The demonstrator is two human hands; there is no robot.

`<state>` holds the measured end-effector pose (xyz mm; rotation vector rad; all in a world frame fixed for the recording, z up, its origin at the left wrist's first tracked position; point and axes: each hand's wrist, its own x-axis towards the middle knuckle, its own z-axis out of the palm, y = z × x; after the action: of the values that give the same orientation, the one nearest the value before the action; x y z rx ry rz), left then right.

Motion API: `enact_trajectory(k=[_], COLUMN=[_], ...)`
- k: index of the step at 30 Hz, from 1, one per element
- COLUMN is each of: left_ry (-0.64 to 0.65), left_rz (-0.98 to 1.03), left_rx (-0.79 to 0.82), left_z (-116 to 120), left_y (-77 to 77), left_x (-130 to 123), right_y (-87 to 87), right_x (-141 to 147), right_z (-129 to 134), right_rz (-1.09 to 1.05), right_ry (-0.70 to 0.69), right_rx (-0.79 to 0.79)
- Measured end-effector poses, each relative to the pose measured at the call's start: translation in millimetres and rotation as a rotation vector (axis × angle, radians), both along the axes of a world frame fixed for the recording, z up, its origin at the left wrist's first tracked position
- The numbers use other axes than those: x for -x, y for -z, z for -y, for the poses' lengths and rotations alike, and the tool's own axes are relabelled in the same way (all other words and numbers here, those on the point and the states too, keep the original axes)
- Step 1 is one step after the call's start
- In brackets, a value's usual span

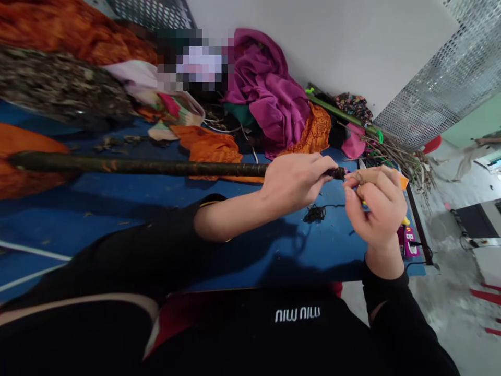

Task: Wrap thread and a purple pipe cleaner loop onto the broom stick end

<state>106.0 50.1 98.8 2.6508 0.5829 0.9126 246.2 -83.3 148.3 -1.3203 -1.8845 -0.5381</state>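
A long dark stick [168, 167], with brownish patches along it, lies nearly level across the view. My left hand [291, 180] is closed around it near its right end. Just beyond that end, my right hand [378, 203] is closed in a pinch, its thumb and fingertips close to the tip. What sits between those fingers is too small to make out. A tangled black cord [315, 213] lies on the blue tabletop [242, 256] below my hands, one strand running toward my right hand. Something orange [402, 180] shows behind my right fingers.
Orange cloth [211, 143] and magenta cloth [270, 99] are heaped along the table's far side. Dried plant matter [58, 86] piles up at left. Thin twigs [403, 156] and a green stalk [340, 112] lie at right. A purple power strip [410, 243] sits by the table edge.
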Motion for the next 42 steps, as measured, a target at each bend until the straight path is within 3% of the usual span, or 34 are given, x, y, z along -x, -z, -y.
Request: enact_trajectory(k=[2, 4, 8, 10, 14, 19, 26, 34, 39, 42], left_ry=[0.0, 0.002, 0.006, -0.007, 0.003, -0.03, -0.035, -0.002, -0.013, 0.008], left_rz=[0.022, 0.044, 0.069, 0.073, 0.044, -0.009, -0.079, -0.159, -0.14, -0.123], left_rx=[-0.022, -0.05, -0.095, -0.104, -0.114, -0.024, 0.015, -0.022, -0.026, 0.004], left_z=[-1, -2, -3, -2, 3, 7, 9, 5, 8, 8], left_y=[1.5, 2.2, 1.2, 0.1, -2.5, -6.8, -15.6, -19.2, -28.3, -32.4], left_x=[-1, -1, 3, 4, 5, 5, 8, 12, 20, 25], right_y=[0.0, 2.7, 19.3, 25.7, 22.4, 19.9, 32.6, 37.1, 58.8, 73.0], right_x=[4, 7, 13, 16, 24, 37, 46, 48, 32, 22], right_z=[3, 2, -18, -26, -25, -16, -18, -17, -16, -19], right_rz=[0.079, 0.01, -0.482, -0.758, -1.039, -1.127, -1.125, -1.087, -0.89, -0.75], right_ry=[0.026, -0.071, -0.557, -0.683, -0.555, -0.351, -0.505, -0.363, -0.345, -0.4], right_rx=[-0.021, 0.035, 0.101, 0.057, 0.016, 0.007, -0.032, -0.014, 0.142, 0.143])
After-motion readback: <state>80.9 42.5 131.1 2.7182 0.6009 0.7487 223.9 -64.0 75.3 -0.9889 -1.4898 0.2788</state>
